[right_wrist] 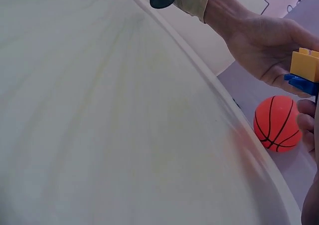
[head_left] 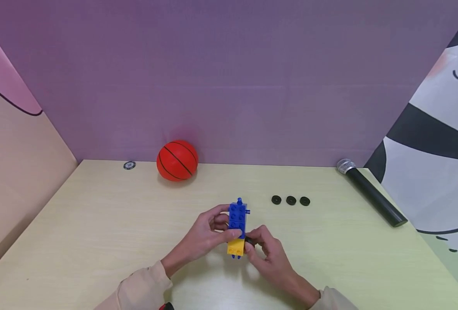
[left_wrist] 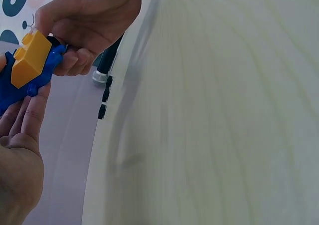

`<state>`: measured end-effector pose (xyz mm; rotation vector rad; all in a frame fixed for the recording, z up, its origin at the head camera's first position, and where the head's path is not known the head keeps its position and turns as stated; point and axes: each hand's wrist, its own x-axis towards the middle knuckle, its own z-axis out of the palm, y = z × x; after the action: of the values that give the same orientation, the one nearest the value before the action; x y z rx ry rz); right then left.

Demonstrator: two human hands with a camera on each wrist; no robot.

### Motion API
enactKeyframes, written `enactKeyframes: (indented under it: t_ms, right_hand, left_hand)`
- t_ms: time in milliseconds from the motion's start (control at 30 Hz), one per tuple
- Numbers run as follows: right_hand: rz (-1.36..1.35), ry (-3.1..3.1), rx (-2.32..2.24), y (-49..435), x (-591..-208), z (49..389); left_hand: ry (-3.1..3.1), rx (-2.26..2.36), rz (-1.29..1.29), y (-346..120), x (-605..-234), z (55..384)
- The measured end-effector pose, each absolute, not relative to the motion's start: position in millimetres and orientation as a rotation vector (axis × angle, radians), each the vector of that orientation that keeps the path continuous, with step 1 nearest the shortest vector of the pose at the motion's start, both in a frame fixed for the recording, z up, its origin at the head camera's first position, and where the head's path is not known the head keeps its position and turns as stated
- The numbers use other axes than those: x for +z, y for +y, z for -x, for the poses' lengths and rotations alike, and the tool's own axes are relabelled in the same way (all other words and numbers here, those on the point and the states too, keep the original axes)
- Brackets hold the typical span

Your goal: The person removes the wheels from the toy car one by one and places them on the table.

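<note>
A toy block car (head_left: 237, 217) with a blue studded base and blue pegs jutting from its sides is held up over the table. On its near end sits a yellow block (head_left: 235, 247), seen from the side in the left wrist view. My left hand (head_left: 205, 236) grips the car from the left, thumb across the blue studs. At the car's near right side, my right hand (head_left: 267, 255) pinches a small black wheel (head_left: 249, 241) between thumb and fingers, right up against the car. Those fingers partly hide the wheel.
Three black wheels (head_left: 291, 200) lie in a row beyond my right hand. An orange ball (head_left: 177, 160) with black lines and a poker chip (head_left: 129, 165) are at the back left. A microphone (head_left: 374, 193) lies along the table's right edge. Purple wall (head_left: 229, 86) rises behind.
</note>
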<state>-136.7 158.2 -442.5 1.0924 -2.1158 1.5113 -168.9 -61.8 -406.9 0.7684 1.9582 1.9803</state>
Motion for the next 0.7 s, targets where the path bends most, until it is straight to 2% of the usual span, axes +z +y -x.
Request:
enactKeyframes:
  t_ms: [267, 700]
  right_hand:
    - [-1.004, -2.163, 1.571, 159.4, -439.5, 136.2]
    - [-1.059, -2.136, 1.571, 157.9, -443.1, 136.9]
  left_hand:
    - [1.978, 2.001, -0.771, -63.5, -404.2, 169.8]
    - [1.973, 1.991, -0.779, -61.6, -403.1, 169.7]
